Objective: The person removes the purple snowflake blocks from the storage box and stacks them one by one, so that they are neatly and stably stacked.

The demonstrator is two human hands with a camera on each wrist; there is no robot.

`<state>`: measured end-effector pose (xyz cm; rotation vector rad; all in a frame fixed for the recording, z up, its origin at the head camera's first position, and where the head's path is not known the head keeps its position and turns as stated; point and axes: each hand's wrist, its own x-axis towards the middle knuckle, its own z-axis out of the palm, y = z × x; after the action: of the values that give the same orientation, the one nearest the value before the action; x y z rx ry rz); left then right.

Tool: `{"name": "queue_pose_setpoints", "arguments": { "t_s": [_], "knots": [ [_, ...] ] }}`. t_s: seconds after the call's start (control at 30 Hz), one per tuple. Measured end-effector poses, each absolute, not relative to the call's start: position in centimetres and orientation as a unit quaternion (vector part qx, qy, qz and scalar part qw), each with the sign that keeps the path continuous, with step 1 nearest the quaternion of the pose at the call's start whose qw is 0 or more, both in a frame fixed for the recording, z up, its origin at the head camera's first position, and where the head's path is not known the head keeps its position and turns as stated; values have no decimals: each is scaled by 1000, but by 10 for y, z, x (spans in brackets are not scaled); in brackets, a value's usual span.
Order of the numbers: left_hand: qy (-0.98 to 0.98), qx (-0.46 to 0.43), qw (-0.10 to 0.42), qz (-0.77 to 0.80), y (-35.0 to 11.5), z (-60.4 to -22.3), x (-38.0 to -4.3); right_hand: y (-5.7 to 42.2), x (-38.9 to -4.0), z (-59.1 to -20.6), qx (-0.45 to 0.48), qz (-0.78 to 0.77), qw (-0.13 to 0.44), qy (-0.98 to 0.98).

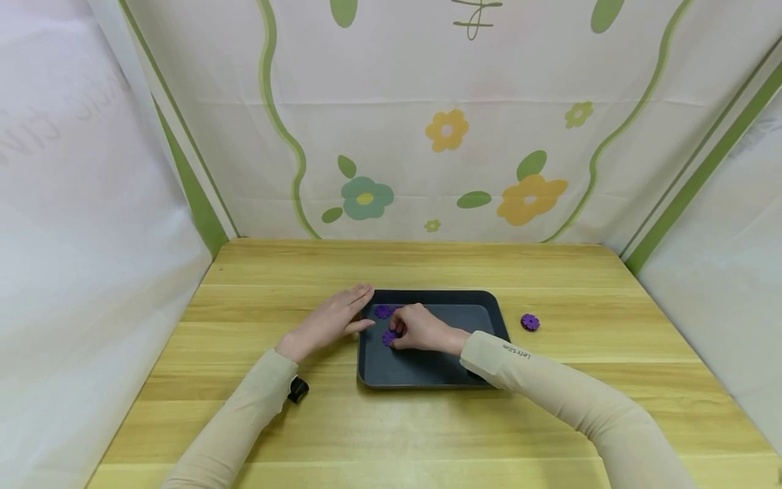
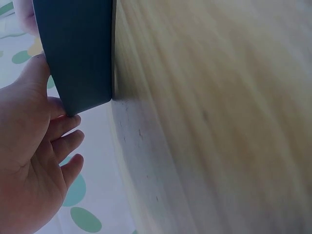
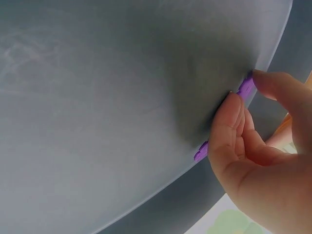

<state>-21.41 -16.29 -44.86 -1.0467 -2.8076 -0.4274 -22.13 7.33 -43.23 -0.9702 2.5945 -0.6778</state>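
A dark grey baking tray (image 1: 421, 370) lies on the wooden table. My left hand (image 1: 334, 318) rests against its left side near the far corner, fingers fairly straight and the thumb over the rim; the left wrist view also shows this hand (image 2: 34, 146) touching the tray wall (image 2: 78, 53). Inside the tray, my right hand (image 1: 423, 329) pinches a purple notched disc (image 1: 387, 338) between thumb and fingers, low over the tray floor. Another purple notched disc (image 1: 383, 312) lies by the far-left corner. Purple shows just beside it, partly hidden by the right hand.
To the right of the tray, one or more purple notched discs (image 1: 530, 322) lie on the table (image 1: 586, 380). A small black object (image 1: 298, 390) sits by the left wrist. White curtains (image 1: 391, 81) with printed flowers stand behind the table and at both sides.
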Motion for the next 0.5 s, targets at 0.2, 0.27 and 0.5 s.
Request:
{"name": "queue_pose_setpoints", "arguments": {
  "t_s": [0.2,0.27,0.5],
  "knots": [
    [-926,-347,59,-137,-163,-449,-215,76,-221,-431,-333,-239,144,901],
    [-926,-347,61,-134,-163,-449,-215,77,-221,-430,-334,-240,146,900],
    [-925,-351,69,-131,-163,-448,-213,79,-220,-429,-351,-242,143,893]
  ]
}}
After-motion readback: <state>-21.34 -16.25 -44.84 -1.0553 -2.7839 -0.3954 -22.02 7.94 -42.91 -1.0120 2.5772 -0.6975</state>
